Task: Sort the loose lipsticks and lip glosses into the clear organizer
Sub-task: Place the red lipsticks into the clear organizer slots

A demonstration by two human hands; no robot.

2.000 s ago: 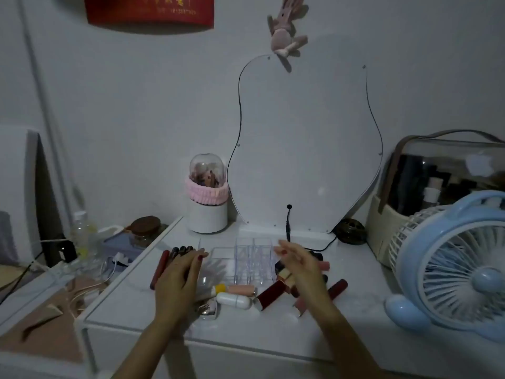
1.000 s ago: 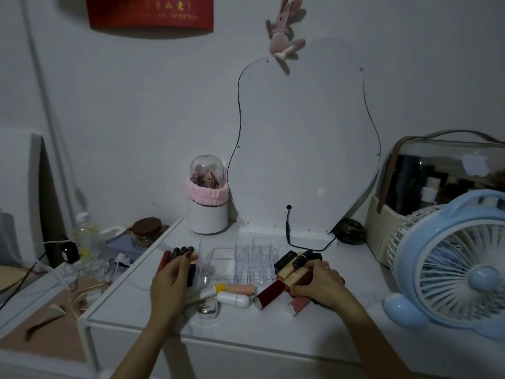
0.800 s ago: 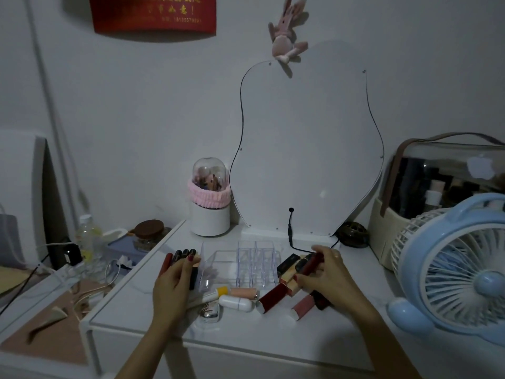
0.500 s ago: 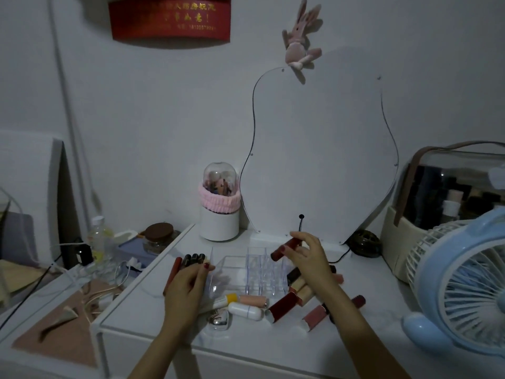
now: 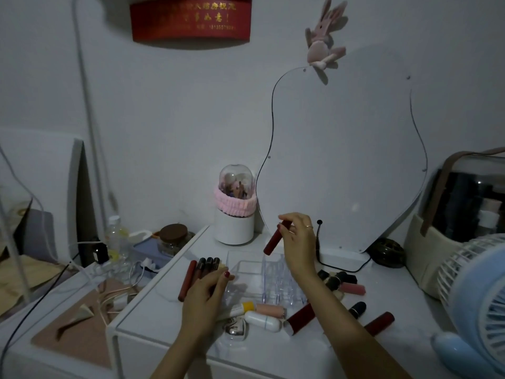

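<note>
The white table (image 5: 273,356) carries every item of the task, with a blob-shaped mirror (image 5: 341,160) standing at its rear edge and a blue fan (image 5: 481,302) at its right side. The clear organizer (image 5: 262,272) sits at the centre of the table, in front of the mirror; its tall grid of small cells lies to the right and a low open tray section to the left. The right hand (image 5: 299,242) is raised above the grid section and pinches a dark red lip gloss tube (image 5: 274,239) by its upper end between thumb and fingertips. The long axis of this tube is tilted: the held end points up and to the right, the free end points down and to the left, just above the organizer's rear rim. The left hand (image 5: 206,294) rests at the organizer's left wall with its fingers curled over a row of dark tubes (image 5: 203,268) that lie side by side, long axes pointing away from the person. Loose lipsticks (image 5: 341,281) lie on the table right of the organizer, and further tubes, including a pink tube (image 5: 270,310), lie in front of it.
</note>
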